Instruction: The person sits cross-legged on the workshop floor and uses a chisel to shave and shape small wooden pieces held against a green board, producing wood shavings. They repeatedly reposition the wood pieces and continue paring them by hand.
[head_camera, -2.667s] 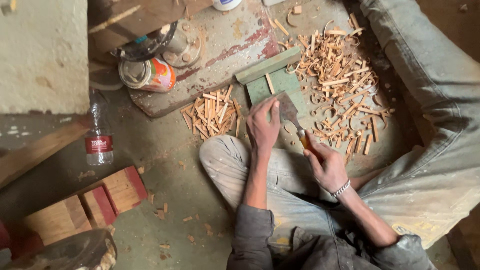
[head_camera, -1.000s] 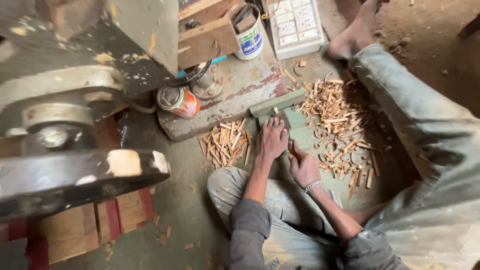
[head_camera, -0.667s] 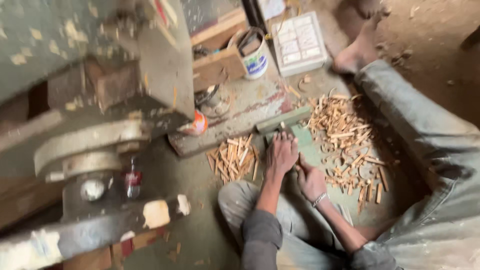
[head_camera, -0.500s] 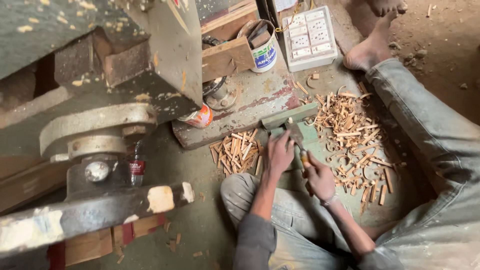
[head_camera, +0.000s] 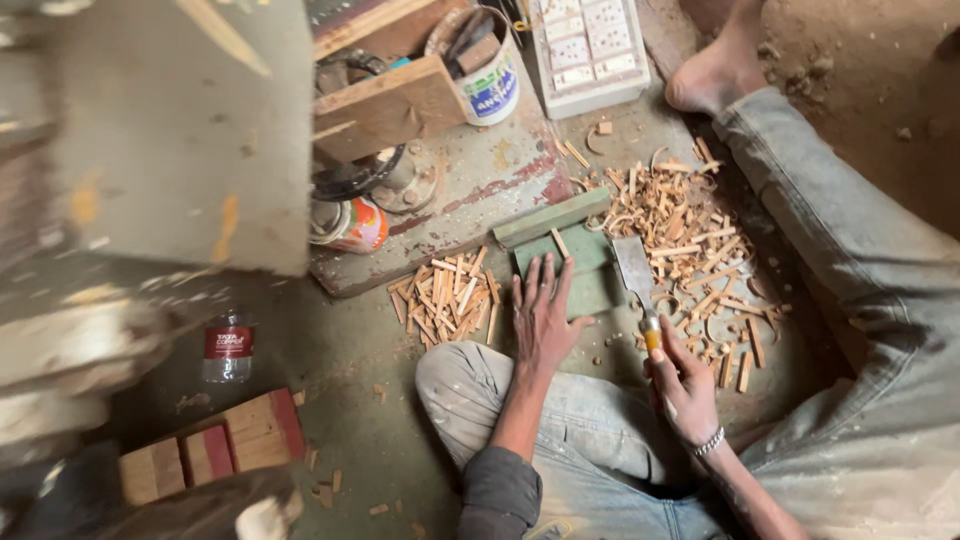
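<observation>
Left hand (head_camera: 543, 318) flat on green block (head_camera: 580, 270), right hand (head_camera: 684, 385) gripping chisel (head_camera: 636, 272)

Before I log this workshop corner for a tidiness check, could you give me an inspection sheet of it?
Surface: dusty floor; green board lies on it.
Job's things: chisel, small wood stick on the board.
Clutter: stick pile, shavings, paint can, bucket, bottle, wood blocks.
Grippers: left hand flat on board; right hand grips chisel.
Cables: nothing seen.
Surroundings: socket board, bare foot, blurred machine.
</observation>
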